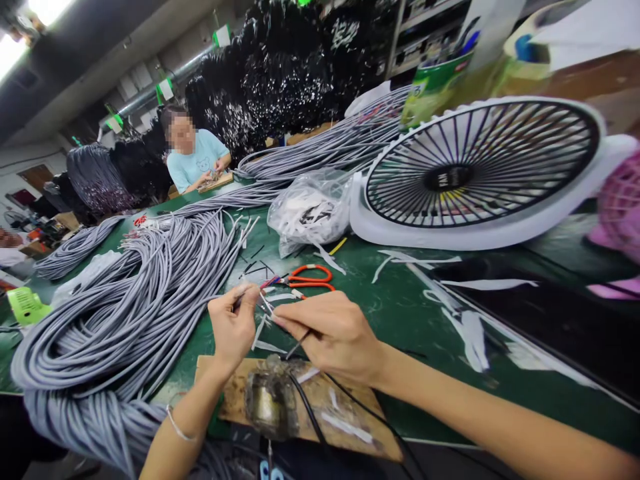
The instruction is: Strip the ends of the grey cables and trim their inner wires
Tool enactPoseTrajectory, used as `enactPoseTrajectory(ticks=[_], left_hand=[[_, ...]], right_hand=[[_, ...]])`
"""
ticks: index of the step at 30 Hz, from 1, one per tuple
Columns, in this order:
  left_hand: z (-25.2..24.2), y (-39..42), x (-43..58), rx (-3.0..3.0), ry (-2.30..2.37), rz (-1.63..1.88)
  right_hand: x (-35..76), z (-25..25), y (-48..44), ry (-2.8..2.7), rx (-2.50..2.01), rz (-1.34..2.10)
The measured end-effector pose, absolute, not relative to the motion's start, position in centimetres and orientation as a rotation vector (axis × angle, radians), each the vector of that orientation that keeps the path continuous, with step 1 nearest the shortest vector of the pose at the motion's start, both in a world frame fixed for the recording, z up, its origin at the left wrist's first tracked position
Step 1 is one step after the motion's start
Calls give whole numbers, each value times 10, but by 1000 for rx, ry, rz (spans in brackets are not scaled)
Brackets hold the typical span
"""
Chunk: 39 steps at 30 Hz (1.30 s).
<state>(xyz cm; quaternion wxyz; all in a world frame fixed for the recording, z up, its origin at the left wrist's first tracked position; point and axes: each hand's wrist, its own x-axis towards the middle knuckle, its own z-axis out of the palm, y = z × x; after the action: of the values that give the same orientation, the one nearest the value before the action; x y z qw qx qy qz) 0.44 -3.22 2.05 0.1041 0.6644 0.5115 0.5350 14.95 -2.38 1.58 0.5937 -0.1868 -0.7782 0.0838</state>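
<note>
My left hand is closed in a pinch on the end of a grey cable. Thin wires fan out from that end toward my right hand. The thumb and forefinger of my right hand are pressed together on the tips of these wires. A thin dark rod juts from below my right fingers; I cannot make out what it is. Beneath both hands, a round metal device sits on a wooden board. Red-handled scissors lie just beyond my hands.
Coiled grey cables cover the left side. A plastic bag and a white fan stand toward the back right. White strips lie near a dark flat panel. Across the table a person handles something small.
</note>
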Motion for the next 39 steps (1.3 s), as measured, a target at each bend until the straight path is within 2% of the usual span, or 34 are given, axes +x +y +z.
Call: enactPoseTrajectory(ticks=[3,7,11,14,19,23,29,34,39], left_hand=[[20,-32,5,2240,1429,1462],[18,-34,4,2745,1092,1214],[15,-37,0,2873,1041,1359],[13,-38,-3,2637,1139,1477],[12,-37,-6,2000,1403,1489],[16,-38,-5,2082,1398,1424],[23,-43,2,2381,1148,992],[17,-39,1,1866,1215,1226],[10,-36,-1,1561,1140,1253]], right_hand=[[158,22,-23,-1774,-487,162],[169,30,-7,-1604,-833,672],[160,23,9,-1435,-901,1186],[153,20,12,-1423,-880,1399],[165,27,8,-1524,-834,1220],[172,32,5,-1506,-832,1137],[174,34,10,-1272,-783,1225],[175,29,11,-1388,-730,1212],[158,18,2,-1634,-548,1422]])
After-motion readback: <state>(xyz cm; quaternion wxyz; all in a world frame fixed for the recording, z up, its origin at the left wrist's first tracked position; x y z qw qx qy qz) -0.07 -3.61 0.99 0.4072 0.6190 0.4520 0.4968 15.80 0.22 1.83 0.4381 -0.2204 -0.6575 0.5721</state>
